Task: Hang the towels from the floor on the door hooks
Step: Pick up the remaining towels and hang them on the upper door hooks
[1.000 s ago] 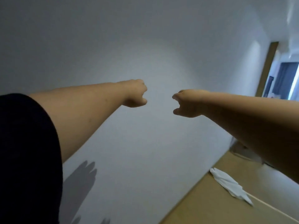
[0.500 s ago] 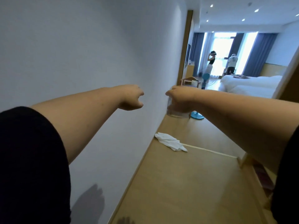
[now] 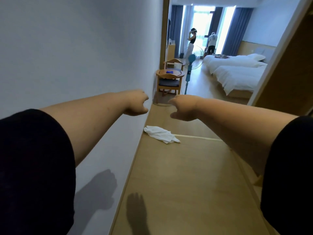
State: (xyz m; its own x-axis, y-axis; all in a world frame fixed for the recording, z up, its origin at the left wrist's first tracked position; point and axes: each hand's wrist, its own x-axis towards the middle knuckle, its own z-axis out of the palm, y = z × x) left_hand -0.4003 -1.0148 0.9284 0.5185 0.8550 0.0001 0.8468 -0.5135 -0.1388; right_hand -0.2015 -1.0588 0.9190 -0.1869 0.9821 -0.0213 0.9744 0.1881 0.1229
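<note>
A crumpled white towel [image 3: 160, 134] lies on the wooden floor against the foot of the white wall. Both my arms are stretched out forward above it. My left hand [image 3: 136, 103] is curled into a loose fist close to the wall and holds nothing. My right hand [image 3: 183, 108] hangs beside it with the fingers bent downward, also without anything in it. Both hands are well above and a little beyond the towel. No door hooks are in view.
A white wall [image 3: 76, 56] runs along the left. A wooden door edge [image 3: 288, 65] stands at the right. Ahead are a wooden chair [image 3: 169, 82], a round table [image 3: 169, 72], a blue fan [image 3: 190, 65], white beds [image 3: 237, 72], and two people [image 3: 192, 41] by the window.
My view has swung from the bare wall to the right and down the hallway. The towel now lies near the centre, below my hands. My arms stay stretched out with fingers curled.
</note>
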